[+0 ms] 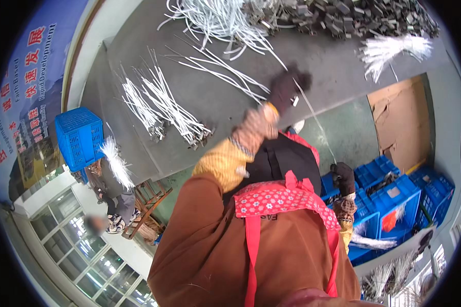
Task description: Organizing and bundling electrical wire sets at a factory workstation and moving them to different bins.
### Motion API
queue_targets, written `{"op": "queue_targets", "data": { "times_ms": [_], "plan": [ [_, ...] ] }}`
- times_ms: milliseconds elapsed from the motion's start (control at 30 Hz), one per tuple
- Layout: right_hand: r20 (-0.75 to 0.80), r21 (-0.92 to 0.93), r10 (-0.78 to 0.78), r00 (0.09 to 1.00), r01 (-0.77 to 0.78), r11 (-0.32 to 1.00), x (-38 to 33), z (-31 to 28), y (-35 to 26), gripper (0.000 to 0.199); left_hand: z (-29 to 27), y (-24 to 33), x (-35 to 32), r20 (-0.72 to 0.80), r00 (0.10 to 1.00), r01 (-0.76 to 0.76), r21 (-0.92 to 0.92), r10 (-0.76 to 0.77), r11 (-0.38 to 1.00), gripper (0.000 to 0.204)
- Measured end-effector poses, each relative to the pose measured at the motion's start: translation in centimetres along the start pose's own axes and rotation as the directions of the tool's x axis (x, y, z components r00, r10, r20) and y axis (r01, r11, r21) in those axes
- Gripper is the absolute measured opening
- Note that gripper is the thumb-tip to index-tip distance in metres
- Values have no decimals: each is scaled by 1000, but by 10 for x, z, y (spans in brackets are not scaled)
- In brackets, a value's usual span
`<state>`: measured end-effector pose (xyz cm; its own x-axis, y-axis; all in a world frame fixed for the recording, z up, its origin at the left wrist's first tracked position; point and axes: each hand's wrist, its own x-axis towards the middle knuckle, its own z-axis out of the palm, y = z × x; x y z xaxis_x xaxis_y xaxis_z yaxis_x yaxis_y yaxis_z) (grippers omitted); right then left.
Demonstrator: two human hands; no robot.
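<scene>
My left hand (288, 91), in a dark glove and blurred, is over the front edge of the grey table. Its fingers look closed around one end of a thin pale wire (313, 115), and a small shiny piece shows at the palm. My right hand (343, 176), also dark-gloved, is lower and to the right, pinching the wire's other end. The wire runs between both hands in a slight bow. Next to my left wrist lie several loose white tubed wires (225, 71). A large tangle of white wires (210, 23) is beyond them.
Bundled white wires with metal ends (174, 110) lie left on the table (138, 46). A heap of dark metal pieces (343, 18) and a white bundle (394, 51) lie at the far right. Blue crates (394, 197) stand right. Another person (120, 204) sits left near a blue crate (79, 138).
</scene>
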<state>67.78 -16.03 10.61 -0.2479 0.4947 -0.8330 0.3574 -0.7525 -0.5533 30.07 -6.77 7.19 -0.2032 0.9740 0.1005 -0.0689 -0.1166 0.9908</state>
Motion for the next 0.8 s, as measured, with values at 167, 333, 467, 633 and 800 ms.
{"op": "queue_targets", "data": {
  "times_ms": [167, 333, 467, 633, 800],
  "plan": [
    [356, -188, -500, 789, 585, 789, 76, 89, -96, 16, 50, -2, -95, 107, 740, 653, 121, -664, 748, 36],
    [394, -102, -219, 892, 279, 955, 68, 144, -189, 26, -20, 74, -47, 159, 921, 131, 732, -355, 669, 36],
    [236, -146, -301, 924, 340, 929, 99, 211, -198, 38, -39, 61, -39, -190, 627, 617, -471, -755, 630, 42],
    [119, -740, -548, 828, 442, 507, 132, 227, -179, 45, -178, 39, 6, -30, 633, 653, 558, -774, 513, 31],
    [105, -879, -524, 845, 325, 349, 144, 209, -158, 47, -250, 45, 160, -462, 640, 626, -149, -614, 766, 58]
  ]
}}
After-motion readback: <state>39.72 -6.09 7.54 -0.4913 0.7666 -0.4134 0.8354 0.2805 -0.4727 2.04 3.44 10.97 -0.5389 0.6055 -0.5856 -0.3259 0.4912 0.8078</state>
